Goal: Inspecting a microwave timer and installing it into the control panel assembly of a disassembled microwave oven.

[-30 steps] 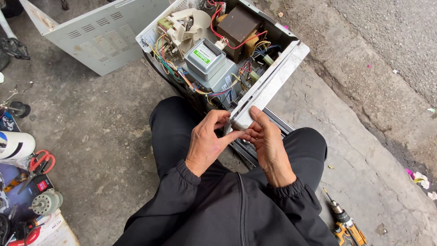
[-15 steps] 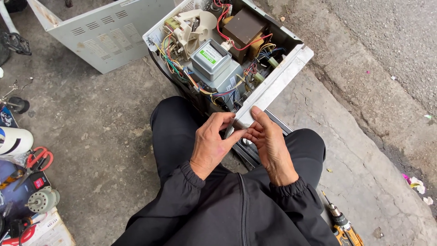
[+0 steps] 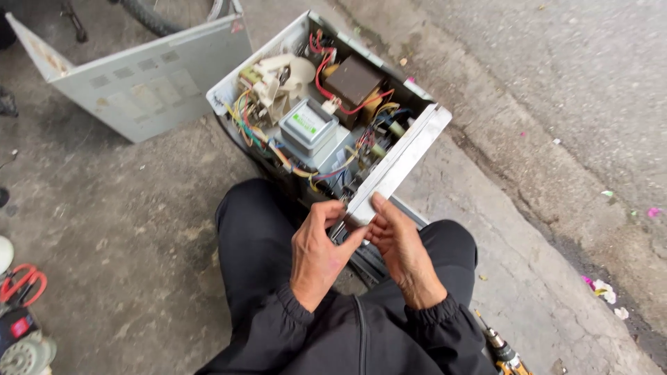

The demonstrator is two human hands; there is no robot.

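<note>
Opened white metal appliance casing (image 3: 229, 90) sits on the concrete floor (image 3: 139, 229) just in front of the knees, guts exposed: grey boxy component (image 3: 308, 125), brown block transformer (image 3: 353, 80), red and yellow wires (image 3: 326, 80). Left hand (image 3: 316, 253) and right hand (image 3: 396, 243) both pinch the near end of the casing's long white edge strip (image 3: 396, 163), fingers curled round it. Risks, imo: thin sheet edge could cut a finger; strip slipping could yank wiring; stored charge near the transformer. Loose grey cover panel (image 3: 146, 83) lies behind, drill (image 3: 504, 351) by the right leg.
</note>
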